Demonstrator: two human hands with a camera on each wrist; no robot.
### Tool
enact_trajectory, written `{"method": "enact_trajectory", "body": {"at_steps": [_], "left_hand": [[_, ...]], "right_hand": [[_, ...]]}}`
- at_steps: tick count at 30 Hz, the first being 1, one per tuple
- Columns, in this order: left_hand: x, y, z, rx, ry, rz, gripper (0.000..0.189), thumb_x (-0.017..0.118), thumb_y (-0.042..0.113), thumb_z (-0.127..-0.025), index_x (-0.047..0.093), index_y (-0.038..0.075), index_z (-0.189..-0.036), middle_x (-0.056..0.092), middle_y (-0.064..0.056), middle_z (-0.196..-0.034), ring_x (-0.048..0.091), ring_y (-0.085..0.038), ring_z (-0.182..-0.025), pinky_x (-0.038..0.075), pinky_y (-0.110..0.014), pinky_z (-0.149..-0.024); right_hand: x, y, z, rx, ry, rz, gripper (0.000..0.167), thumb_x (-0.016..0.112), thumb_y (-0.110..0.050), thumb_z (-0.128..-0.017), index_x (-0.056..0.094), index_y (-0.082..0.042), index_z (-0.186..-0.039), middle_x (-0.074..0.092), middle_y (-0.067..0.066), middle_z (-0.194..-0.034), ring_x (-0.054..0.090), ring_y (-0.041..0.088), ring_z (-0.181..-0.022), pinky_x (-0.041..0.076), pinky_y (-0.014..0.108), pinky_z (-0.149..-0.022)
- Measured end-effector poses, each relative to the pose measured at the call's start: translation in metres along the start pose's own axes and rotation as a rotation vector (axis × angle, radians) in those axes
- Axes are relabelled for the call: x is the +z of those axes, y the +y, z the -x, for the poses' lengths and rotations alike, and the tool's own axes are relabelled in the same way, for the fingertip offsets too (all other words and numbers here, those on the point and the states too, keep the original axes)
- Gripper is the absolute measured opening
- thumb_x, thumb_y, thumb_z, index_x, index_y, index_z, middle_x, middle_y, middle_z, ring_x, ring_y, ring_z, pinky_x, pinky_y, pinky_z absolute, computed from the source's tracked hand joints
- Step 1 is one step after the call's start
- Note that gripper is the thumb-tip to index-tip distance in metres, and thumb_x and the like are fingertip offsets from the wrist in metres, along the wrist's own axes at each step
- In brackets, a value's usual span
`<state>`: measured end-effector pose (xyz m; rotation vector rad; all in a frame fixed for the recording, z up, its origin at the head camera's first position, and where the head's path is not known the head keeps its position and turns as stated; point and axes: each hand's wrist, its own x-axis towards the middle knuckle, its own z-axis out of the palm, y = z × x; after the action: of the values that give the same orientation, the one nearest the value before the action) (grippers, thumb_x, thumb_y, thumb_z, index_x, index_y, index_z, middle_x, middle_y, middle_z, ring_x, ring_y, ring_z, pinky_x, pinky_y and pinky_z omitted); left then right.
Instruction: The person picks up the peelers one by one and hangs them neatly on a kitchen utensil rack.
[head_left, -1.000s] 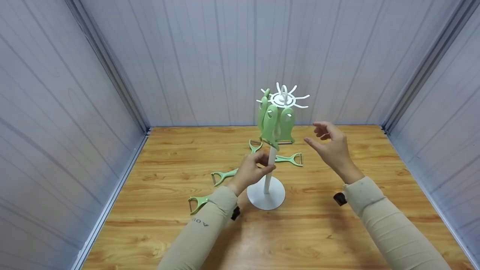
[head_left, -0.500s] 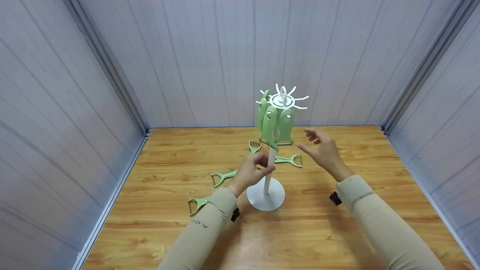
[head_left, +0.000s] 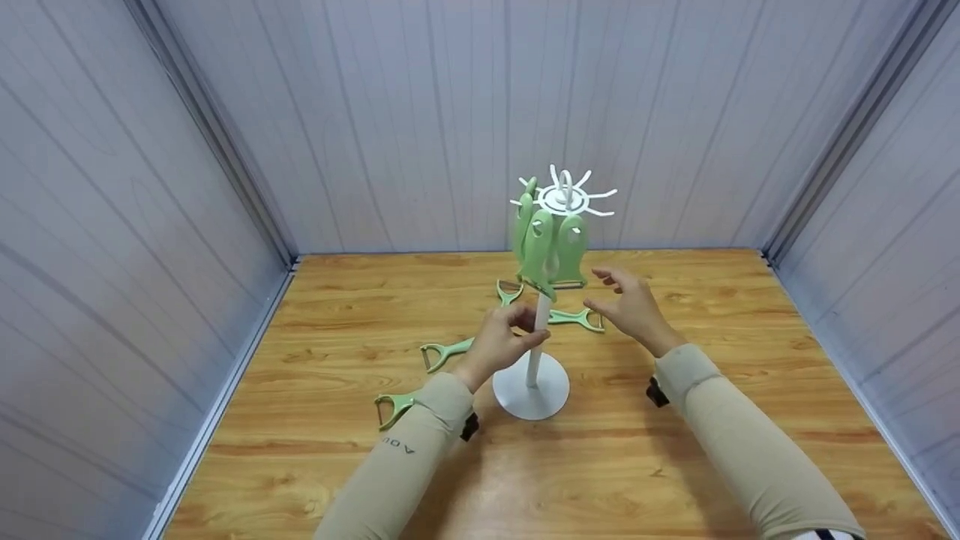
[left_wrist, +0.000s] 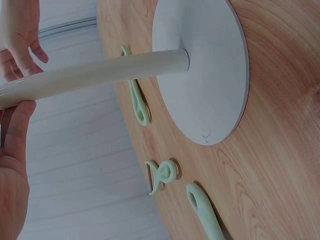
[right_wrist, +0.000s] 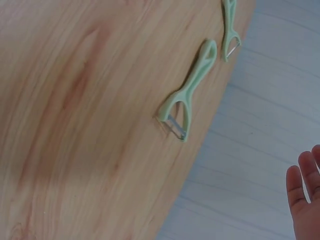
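Observation:
My left hand (head_left: 496, 343) grips the post (left_wrist: 115, 69) of a white rotating rack (head_left: 564, 199), thumb on the near side. Several green peelers (head_left: 538, 247) hang by their handle holes from the hooks on the rack's left and front; the hooks at its right and back are bare. To the right of the rack my right hand (head_left: 631, 306) is held above the table with fingers relaxed and holding nothing. Just beyond it a green peeler (right_wrist: 187, 95) lies flat, its blade end partly behind the fingertips in the head view.
More green peelers lie on the wooden table (head_left: 300, 435): one peeler (head_left: 395, 409) by the left sleeve, another peeler (head_left: 448, 352) behind the left hand, and one peeler (head_left: 509, 291) behind the rack. The round white base (head_left: 531, 401) stands on the table. Panel walls (head_left: 390, 112) enclose the sides and back.
My right hand has moved left and slightly down, toward the rack and the peeler lying behind it. The left hand keeps its grip on the post, and the hanging peelers look unchanged.

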<state>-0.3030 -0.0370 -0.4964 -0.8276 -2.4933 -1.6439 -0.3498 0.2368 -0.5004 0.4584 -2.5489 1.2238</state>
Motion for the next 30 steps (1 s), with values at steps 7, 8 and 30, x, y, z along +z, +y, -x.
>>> {"method": "enact_trajectory", "body": {"at_steps": [7, 8, 30], "left_hand": [[0.0, 0.001, -0.001, -0.002, -0.003, 0.01, 0.018, 0.08, 0.011, -0.099, 0.076, 0.003, -0.115, 0.079, -0.012, -0.108, 0.076, -0.024, -0.1, 0.063, -0.04, -0.091], [0.0, 0.001, -0.001, -0.004, -0.004, 0.009, 0.018, 0.08, 0.012, -0.1, 0.076, 0.004, -0.115, 0.079, -0.012, -0.108, 0.076, -0.024, -0.101, 0.063, -0.04, -0.091], [0.0, -0.002, 0.0, 0.034, 0.002, 0.014, 0.022, 0.08, 0.009, -0.099, 0.075, -0.002, -0.117, 0.08, -0.015, -0.107, 0.078, -0.031, -0.101, 0.064, -0.048, -0.092]], "right_hand": [[0.009, 0.015, -0.002, 0.066, -0.088, 0.008, 0.057, 0.082, -0.008, -0.097, 0.061, 0.007, -0.147, 0.062, 0.029, -0.147, 0.059, 0.048, -0.133, 0.047, 0.066, -0.114], [0.011, 0.017, -0.002, 0.069, -0.1, 0.013, 0.057, 0.082, -0.009, -0.097, 0.06, 0.007, -0.148, 0.062, 0.03, -0.148, 0.058, 0.049, -0.134, 0.046, 0.066, -0.115], [0.038, 0.045, 0.002, 0.204, -0.353, 0.076, 0.062, 0.077, -0.011, -0.102, 0.052, 0.002, -0.157, 0.048, 0.026, -0.164, 0.049, 0.05, -0.149, 0.043, 0.066, -0.12]]}}
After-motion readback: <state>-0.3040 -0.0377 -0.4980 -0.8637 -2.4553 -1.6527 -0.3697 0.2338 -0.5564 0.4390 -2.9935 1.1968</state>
